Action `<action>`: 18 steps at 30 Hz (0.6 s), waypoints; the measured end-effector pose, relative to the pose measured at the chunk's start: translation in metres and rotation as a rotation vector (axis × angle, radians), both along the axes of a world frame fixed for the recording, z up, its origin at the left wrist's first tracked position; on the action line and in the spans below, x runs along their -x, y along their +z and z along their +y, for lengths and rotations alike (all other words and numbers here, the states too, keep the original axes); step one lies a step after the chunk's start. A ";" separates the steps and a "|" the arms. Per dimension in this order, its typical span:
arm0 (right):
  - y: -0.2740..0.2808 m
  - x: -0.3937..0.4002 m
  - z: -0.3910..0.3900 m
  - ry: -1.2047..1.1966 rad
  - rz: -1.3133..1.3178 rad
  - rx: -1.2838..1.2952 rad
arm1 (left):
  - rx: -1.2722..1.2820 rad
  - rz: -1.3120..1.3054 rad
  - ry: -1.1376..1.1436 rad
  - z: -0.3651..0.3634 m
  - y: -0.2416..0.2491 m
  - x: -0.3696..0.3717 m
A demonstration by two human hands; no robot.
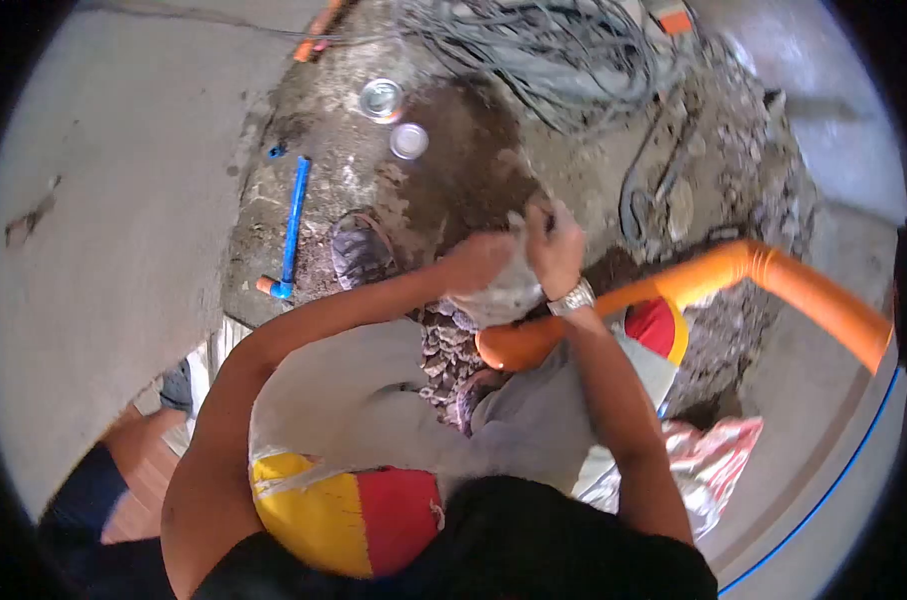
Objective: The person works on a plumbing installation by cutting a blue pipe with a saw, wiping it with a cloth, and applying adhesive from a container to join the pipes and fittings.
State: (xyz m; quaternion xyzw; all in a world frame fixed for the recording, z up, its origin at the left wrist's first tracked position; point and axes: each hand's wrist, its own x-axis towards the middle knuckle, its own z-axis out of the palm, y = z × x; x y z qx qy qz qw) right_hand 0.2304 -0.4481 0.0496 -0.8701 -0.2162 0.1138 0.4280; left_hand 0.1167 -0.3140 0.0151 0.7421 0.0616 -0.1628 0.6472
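My left hand [482,262], smeared by motion, is beside a pale, crumpled cloth-like piece [511,290]; its fingers cannot be made out. Close on the other side of that piece is my right hand [556,240], with curled fingers and a metal band at the wrist. What those fingers hold is too blurred to name. Just below both hands lies the rounded end of an orange pipe [519,346]. The pipe passes under my right wrist and runs right to a bend.
Beyond my hands are an open tin [381,101], a round lid [409,141] and a coiled cable [574,60]. A blue pipe [295,220] lies at left. Rubble [744,170] and a crumpled sack [714,460] are at right. Another person's leg [134,445] shows lower left.
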 end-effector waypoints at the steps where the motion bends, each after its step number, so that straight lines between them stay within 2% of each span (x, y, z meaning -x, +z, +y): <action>1: -0.017 -0.007 -0.011 -0.004 0.033 0.025 | -0.011 -0.010 0.034 0.004 0.007 0.004; 3: -0.038 -0.024 -0.035 0.131 -0.064 0.404 | -0.016 -0.312 -0.215 0.012 0.027 0.013; 4: -0.024 -0.028 -0.027 0.117 0.063 0.619 | -0.044 -0.378 -0.160 0.020 0.035 0.014; 5: -0.014 -0.029 -0.027 0.136 0.041 0.624 | -0.046 -0.393 -0.135 0.032 0.042 0.015; 7: 0.009 -0.033 -0.019 0.487 -0.409 0.683 | -0.139 -0.190 0.075 0.062 0.056 0.023; 8: 0.020 -0.038 -0.002 0.461 -0.303 0.816 | -0.414 -0.219 0.115 0.070 0.044 0.034; 9: 0.016 -0.053 0.013 0.493 -0.330 0.819 | -0.413 -0.223 0.156 0.081 0.038 0.044; 11: -0.001 -0.083 0.054 0.547 -0.219 0.507 | -0.420 -0.225 0.280 0.095 0.026 0.069; 12: 0.009 -0.090 0.085 0.626 -0.353 0.357 | -0.420 -0.224 0.310 0.095 0.017 0.081; 13: 0.022 -0.092 0.120 0.694 -0.480 0.200 | -0.194 -0.087 0.456 0.093 0.005 0.093; 14: 0.020 -0.092 0.153 0.698 -0.477 0.156 | 0.037 0.045 0.588 0.095 -0.001 0.101; 15: 0.016 -0.094 0.182 0.698 -0.472 0.113 | 0.040 0.039 0.596 0.100 -0.001 0.105; 16: 0.006 -0.097 0.204 0.707 -0.479 0.116 | 0.158 0.088 0.666 0.106 0.000 0.106; 17: -0.010 -0.100 0.222 0.754 -0.470 0.204 | 0.280 0.138 0.737 0.111 0.000 0.107; 18: -0.021 -0.103 0.235 0.800 -0.456 0.295 | 0.289 0.136 0.747 0.113 -0.001 0.107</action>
